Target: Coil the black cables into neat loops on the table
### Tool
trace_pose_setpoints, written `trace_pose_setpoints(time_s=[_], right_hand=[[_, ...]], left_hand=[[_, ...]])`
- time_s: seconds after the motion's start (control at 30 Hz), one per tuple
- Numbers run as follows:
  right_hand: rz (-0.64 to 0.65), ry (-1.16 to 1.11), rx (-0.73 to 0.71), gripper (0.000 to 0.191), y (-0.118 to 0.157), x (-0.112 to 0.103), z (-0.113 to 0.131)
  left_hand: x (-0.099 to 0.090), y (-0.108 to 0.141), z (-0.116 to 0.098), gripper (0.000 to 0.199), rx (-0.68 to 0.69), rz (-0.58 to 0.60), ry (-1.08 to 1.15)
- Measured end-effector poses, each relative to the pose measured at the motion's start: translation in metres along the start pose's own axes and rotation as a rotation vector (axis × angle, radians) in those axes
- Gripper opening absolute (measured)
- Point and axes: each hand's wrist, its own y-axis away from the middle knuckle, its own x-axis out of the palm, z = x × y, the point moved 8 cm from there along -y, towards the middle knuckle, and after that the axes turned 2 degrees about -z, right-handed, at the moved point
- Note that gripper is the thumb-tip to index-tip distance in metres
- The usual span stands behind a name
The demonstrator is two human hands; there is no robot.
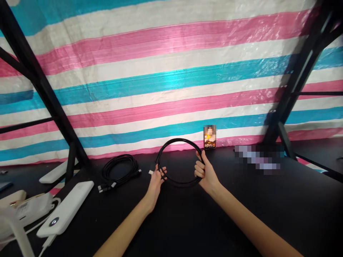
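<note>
A black cable (180, 140) is wound into a large loop, held upright just above the dark table (182, 221). On the loop's right side my right hand (202, 169) is closed around the strands. My left hand (159, 175) holds the loop's left side, its fingers partly spread beside the strands. A white-tipped connector (151, 172) sticks out to the left of my left hand. Further left on the table lies a second coiled black cable (120, 169), its connectors at the lower left and right of the coil.
A lit phone (209, 137) stands at the back against the striped sheet (171, 78). White power bank (68, 208) and white power strip (33, 210) lie at the left. Black frame posts rise left (50, 96) and right (292, 89). A blurred item (257, 159) is at the right.
</note>
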Motion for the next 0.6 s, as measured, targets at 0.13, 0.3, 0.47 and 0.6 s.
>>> trace_pose_setpoints(time_s=[0.13, 0.3, 0.47, 0.6], right_hand=[[0.02, -0.036, 0.03, 0.035, 0.003, 0.005, -0.005], [0.052, -0.034, -0.004, 0.033, 0.008, 0.012, 0.005], [0.106, 0.002, 0.023, 0.033, 0.01, 0.015, 0.003], [0.147, 0.01, 0.086, 0.032, 0.011, 0.018, -0.007]], left_hand=[[0.0, 0.008, 0.01, 0.076, -0.035, -0.074, -0.09], [-0.022, 0.011, 0.014, 0.06, -0.121, -0.23, -0.17], [-0.001, 0.023, 0.031, 0.044, -0.351, -0.09, -0.053], [0.027, 0.031, 0.021, 0.043, -0.35, 0.104, 0.118]])
